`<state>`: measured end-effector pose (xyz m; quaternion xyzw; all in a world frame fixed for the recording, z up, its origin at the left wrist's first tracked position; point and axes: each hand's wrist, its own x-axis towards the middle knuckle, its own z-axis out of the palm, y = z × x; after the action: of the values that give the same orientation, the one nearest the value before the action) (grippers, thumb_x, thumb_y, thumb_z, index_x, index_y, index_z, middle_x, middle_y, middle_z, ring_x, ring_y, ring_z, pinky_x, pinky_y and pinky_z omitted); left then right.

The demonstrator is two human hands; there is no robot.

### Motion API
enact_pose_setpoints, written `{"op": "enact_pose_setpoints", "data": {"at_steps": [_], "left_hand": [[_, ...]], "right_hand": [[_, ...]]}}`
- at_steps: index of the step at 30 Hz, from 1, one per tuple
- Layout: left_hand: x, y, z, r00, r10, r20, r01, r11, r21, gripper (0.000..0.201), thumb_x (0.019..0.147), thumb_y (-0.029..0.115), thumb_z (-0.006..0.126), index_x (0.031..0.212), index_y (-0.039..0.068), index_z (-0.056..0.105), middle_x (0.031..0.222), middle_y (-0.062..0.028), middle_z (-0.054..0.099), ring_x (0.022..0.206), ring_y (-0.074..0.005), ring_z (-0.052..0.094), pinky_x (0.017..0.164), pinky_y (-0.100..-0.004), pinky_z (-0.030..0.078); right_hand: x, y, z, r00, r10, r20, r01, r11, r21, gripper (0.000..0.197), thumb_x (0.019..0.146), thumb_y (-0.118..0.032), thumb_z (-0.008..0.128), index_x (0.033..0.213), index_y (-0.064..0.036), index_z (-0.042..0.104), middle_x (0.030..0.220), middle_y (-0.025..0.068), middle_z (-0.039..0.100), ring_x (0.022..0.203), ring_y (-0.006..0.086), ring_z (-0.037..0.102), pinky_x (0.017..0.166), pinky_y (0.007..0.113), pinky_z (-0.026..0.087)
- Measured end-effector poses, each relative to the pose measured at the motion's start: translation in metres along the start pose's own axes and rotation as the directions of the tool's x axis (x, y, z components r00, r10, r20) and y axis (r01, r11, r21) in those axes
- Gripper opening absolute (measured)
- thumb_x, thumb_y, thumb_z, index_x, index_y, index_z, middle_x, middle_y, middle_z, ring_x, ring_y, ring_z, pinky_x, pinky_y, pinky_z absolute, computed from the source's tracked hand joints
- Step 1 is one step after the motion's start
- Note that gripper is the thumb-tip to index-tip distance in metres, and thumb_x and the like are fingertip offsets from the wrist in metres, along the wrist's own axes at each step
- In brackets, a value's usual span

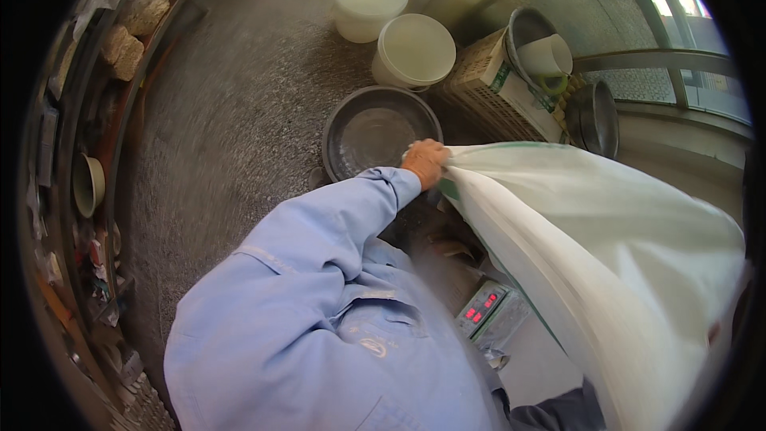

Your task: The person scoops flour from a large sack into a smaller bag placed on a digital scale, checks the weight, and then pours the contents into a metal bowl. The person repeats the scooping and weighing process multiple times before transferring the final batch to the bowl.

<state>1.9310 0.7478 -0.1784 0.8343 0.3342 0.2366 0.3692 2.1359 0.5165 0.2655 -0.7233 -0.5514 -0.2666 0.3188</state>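
Note:
My left hand (426, 163), at the end of a light blue sleeve, is closed on the gathered corner of a large white sack (630, 223) with green edging. The sack stretches from that hand across to the right side and looks bulged and slack in its folds. A round black basin (375, 132) sits on the floor just beyond my left hand. My right hand does not show; the sack covers much of that side. Below the sack, a scale (483, 307) has a lit red display.
Two white lidded buckets (415, 49) stand past the basin. Beside them is a plastic crate (499, 88), with a metal basin (530, 25) and a white jug (546, 58) at it. Shelving (120, 136) with a bowl (88, 184) and lumpy blocks (123, 52) lines the left. Windows are at right.

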Motion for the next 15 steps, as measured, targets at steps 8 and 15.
{"op": "enact_pose_setpoints", "data": {"at_steps": [8, 15], "left_hand": [[-0.124, -0.100, -0.038, 0.684, -0.695, 0.223, 0.605, 0.711, 0.360, 0.053, 0.075, 0.026, 0.064, 0.120, 0.009, 0.042, 0.120, -0.0136, 0.047, 0.114, -0.0308, 0.041, 0.094, -0.0410, 0.035], [-0.315, -0.096, -0.113, 0.119, -0.959, -0.256, 0.991, 0.098, 0.093, 0.058, 0.076, 0.027, 0.064, 0.124, 0.008, 0.039, 0.122, -0.0163, 0.046, 0.115, -0.0336, 0.041, 0.095, -0.0407, 0.035]], "right_hand": [[-0.166, 0.033, 0.274, 0.753, -0.071, 0.654, 0.008, 0.995, 0.098, 0.022, 0.077, 0.004, 0.054, 0.097, -0.0035, 0.059, 0.117, 0.0179, 0.052, 0.106, 0.0339, 0.051, 0.088, 0.036, 0.042], [-0.239, 0.003, 0.371, 0.640, -0.217, 0.737, -0.170, 0.895, 0.412, 0.013, 0.078, 0.002, 0.052, 0.089, -0.0013, 0.056, 0.099, 0.0175, 0.057, 0.090, 0.0353, 0.056, 0.078, 0.037, 0.046]]}}
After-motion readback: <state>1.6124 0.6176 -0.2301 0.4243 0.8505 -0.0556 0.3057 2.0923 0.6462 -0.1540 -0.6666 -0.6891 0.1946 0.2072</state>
